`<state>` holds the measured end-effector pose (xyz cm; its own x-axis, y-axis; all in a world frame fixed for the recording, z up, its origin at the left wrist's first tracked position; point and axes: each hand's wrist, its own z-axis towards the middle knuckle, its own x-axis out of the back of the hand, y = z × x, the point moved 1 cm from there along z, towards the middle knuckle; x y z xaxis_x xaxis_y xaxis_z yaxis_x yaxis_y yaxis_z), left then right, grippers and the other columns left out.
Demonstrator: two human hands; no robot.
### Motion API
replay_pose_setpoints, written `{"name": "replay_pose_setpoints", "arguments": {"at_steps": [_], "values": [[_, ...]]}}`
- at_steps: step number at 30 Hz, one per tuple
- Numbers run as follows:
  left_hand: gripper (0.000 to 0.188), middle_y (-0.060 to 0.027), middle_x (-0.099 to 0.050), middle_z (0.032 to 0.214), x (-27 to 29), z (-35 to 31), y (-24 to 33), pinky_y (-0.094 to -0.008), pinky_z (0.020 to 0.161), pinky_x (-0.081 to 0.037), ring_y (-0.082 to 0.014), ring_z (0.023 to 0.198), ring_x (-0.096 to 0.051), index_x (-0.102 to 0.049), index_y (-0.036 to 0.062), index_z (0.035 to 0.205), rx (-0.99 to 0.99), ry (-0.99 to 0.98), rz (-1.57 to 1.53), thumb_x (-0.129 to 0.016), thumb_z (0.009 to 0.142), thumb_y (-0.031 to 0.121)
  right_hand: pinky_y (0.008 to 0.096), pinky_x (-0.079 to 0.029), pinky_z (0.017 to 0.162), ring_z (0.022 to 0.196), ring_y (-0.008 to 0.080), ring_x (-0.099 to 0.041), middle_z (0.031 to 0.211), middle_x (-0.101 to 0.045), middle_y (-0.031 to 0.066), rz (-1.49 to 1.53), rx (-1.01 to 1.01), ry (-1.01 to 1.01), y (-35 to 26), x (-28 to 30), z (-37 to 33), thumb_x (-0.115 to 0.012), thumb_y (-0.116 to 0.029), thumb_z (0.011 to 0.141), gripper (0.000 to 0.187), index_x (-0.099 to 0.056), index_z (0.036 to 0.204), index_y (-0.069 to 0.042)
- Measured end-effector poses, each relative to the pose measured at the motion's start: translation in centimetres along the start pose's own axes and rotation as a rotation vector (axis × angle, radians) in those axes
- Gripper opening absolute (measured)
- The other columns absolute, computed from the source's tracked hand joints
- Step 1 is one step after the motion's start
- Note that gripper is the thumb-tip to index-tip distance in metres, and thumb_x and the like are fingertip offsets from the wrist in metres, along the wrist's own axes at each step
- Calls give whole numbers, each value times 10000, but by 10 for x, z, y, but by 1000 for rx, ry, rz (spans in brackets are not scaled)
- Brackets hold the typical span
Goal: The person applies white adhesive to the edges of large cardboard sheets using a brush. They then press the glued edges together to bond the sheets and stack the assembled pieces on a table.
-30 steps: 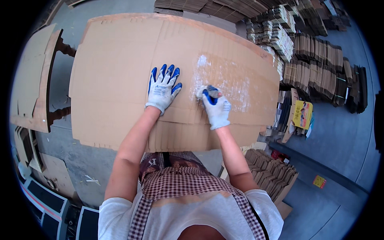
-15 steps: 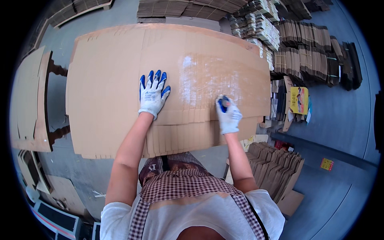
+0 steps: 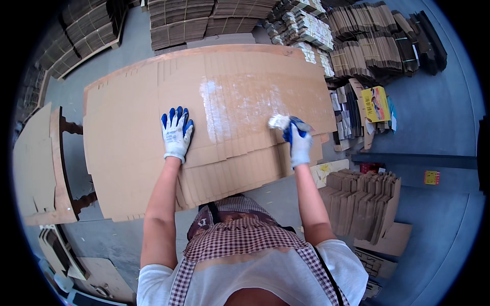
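Gloved left hand (image 3: 175, 135) flat and empty on the cardboard (image 3: 125, 109), apparently to steady it, a worker wraps the right hand (image 3: 299, 145) around a brush (image 3: 278, 122), its pale bristles pointing left at the sheet's white-streaked right half.

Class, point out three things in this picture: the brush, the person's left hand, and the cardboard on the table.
Brush (image 3: 278, 122): head view, on its whitish bristles.
Left hand (image 3: 176, 136): head view, on the glove's back.
Cardboard (image 3: 122, 127): head view, on its bare left part.
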<state>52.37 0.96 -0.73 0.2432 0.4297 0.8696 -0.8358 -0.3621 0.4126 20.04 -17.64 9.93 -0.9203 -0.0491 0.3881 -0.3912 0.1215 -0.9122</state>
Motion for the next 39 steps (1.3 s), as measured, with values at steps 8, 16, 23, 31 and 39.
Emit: {"name": "replay_pose_setpoints", "arguments": {"at_steps": [8, 16, 23, 31, 39], "values": [[369, -88, -489, 1361, -9, 9, -10, -438, 1120, -209, -300, 1313, -365, -550, 132, 1271, -13, 9, -107, -466, 934, 257, 242, -499, 494, 588, 107, -603, 820, -652, 43, 112, 44, -130, 0, -32, 0, -658, -120, 867, 214, -645, 1053, -16], [396, -143, -589, 1232, 90, -43, 52, -392, 1067, -324, -285, 1222, -488, -616, 15, 1145, 66, 330, -609, -366, 985, 278, 210, -432, 494, 562, 86, -534, 722, -603, 24, 257, 26, -402, -25, -11, -25, -595, -163, 917, 211, -648, 1048, -6], [266, -156, -672, 987, 114, -295, 101, -379, 837, -500, -321, 920, -637, -694, 55, 957, 758, 282, -464, -707, 797, 268, 218, -407, 474, 544, 82, -496, 714, -577, 37, 376, 22, -970, -51, -27, -117, -536, -32, 904, 258, -590, 1149, 26], [120, 27, -576, 623, 23, -658, 71, -282, 466, -358, -107, 515, -457, -690, 148, 750, 1873, 658, -696, -648, 816, 239, 295, -480, 862, 913, 177, -612, 936, -638, 42, -182, 344, -1883, -26, -70, -338, -724, -103, 765, 512, -569, 1253, -87], [359, -87, -667, 686, 9, -821, 49, -328, 519, -450, -178, 570, -607, -653, 39, 707, 2313, 756, -945, -624, 870, 358, 333, -523, 785, 881, 185, -612, 1045, -610, 106, -184, -696, -1635, 258, -186, -424, -518, -69, 918, 462, -421, 1364, -142]]}}
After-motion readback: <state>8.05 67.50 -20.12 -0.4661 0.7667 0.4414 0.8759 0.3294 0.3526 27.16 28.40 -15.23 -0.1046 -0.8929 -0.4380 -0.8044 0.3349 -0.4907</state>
